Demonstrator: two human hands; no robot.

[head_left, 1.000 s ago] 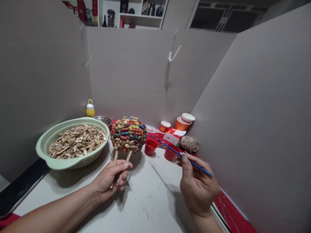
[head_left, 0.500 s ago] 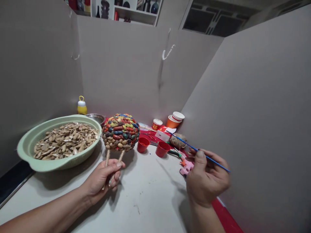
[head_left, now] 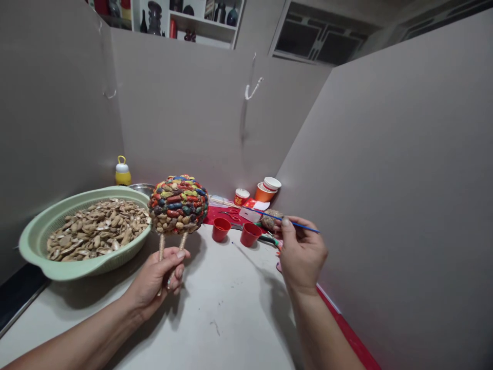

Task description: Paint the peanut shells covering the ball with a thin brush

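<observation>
Multicoloured painted-shell dome on two twine-wrapped stems is held upright over the white desk, my left hand clamped on the stems. My right hand pinches a thin blue paintbrush, now swung back towards the two red plastic cups.

The left hand is fisted, forearm stretched forward; the right hand is raised, fingertips pinched.

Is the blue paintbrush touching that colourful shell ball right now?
Apart. The head view shows the paintbrush in the right hand ending above the red cups, with a clear gap between its tip and the shell ball.
</observation>
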